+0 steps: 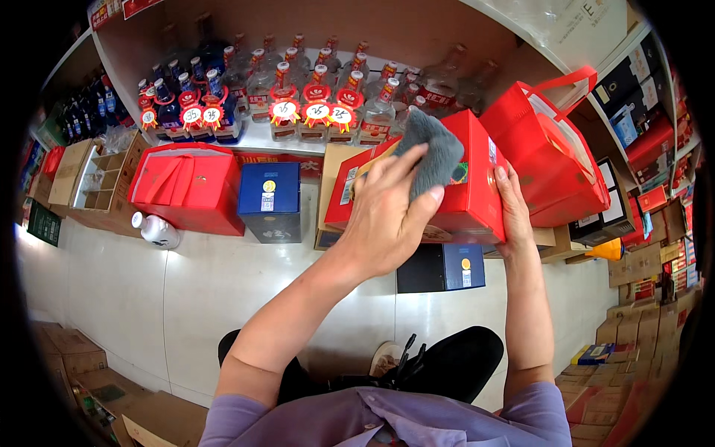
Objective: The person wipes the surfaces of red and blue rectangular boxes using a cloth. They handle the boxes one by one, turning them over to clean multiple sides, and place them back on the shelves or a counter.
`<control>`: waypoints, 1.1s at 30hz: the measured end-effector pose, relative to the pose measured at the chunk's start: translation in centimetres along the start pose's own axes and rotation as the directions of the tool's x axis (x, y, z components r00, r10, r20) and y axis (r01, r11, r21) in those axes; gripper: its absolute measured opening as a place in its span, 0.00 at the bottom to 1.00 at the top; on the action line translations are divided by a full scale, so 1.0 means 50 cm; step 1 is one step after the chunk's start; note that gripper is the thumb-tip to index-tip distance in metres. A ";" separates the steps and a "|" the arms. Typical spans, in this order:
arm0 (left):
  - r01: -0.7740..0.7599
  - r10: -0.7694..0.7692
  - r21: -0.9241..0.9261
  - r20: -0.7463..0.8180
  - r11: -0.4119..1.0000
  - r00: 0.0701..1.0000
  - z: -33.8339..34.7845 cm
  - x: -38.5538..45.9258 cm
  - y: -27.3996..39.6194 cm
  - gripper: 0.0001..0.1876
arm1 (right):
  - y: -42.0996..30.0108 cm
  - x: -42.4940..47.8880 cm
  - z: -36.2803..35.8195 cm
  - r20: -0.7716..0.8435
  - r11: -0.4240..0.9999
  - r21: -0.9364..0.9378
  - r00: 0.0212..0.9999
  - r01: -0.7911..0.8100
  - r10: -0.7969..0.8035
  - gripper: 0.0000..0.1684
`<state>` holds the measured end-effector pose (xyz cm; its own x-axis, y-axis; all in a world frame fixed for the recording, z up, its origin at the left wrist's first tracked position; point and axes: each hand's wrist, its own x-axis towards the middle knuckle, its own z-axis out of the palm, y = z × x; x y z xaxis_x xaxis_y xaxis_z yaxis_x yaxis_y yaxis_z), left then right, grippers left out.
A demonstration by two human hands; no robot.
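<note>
My left hand presses a grey cloth against the upper face of a red box. The thumb and fingers lie on the cloth, and part of the box is hidden under hand and cloth. My right hand holds the box by its right end, thumb on the end face. The box is tilted in front of the shelf. Below it a dark blue box lies on the floor. A red gift bag with handles stands just to the right.
Glass bottles with red labels fill the shelf. On the floor at left stand a blue box, a large red box, a white bottle and a divided carton. Cardboard boxes are stacked at right.
</note>
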<state>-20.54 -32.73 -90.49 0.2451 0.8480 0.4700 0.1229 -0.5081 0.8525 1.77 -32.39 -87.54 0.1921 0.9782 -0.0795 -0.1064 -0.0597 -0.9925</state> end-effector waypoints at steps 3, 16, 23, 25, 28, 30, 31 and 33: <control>-0.106 0.113 0.050 -0.154 0.993 0.982 0.011 0.027 0.022 0.29 | 0.007 0.008 0.001 0.040 0.999 0.036 0.999 0.018 -0.020 0.38; -0.105 0.128 0.195 -0.110 0.975 0.986 0.085 0.028 0.036 0.29 | 0.049 0.008 -0.066 0.148 0.996 0.092 0.989 0.006 -0.020 0.37; 0.184 -0.153 0.317 -0.119 0.930 0.981 0.053 -0.007 -0.114 0.41 | 0.067 -0.018 -0.110 0.035 0.982 0.188 0.999 -0.012 0.006 0.37; 0.288 -0.261 0.330 -0.123 0.899 0.957 0.035 -0.021 -0.166 0.41 | 0.066 -0.028 -0.107 0.003 0.986 0.166 1.000 0.007 -0.007 0.37; 0.459 -0.432 0.231 -0.160 0.858 0.888 0.005 -0.048 -0.245 0.38 | 0.064 -0.028 -0.083 -0.037 0.994 0.101 0.999 0.041 -0.037 0.36; 0.359 -0.345 0.035 -0.204 0.933 0.916 -0.008 -0.071 -0.300 0.33 | 0.063 -0.014 -0.076 -0.030 0.994 0.090 0.998 0.055 -0.052 0.35; 0.299 -0.299 -0.036 -0.236 0.954 0.925 -0.011 -0.079 -0.306 0.31 | 0.059 -0.014 -0.073 -0.034 0.993 0.110 0.999 0.033 -0.029 0.35; 0.574 -0.570 -0.016 -0.148 0.819 0.808 -0.031 -0.090 -0.318 0.28 | 0.053 -0.013 -0.064 -0.036 0.988 0.154 0.999 -0.017 0.023 0.36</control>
<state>-25.10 -28.25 -105.80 -0.0145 0.9973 -0.0720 0.2262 0.0734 0.9713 4.50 -33.85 -90.39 0.2246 0.9687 -0.1056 -0.2584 -0.0452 -0.9650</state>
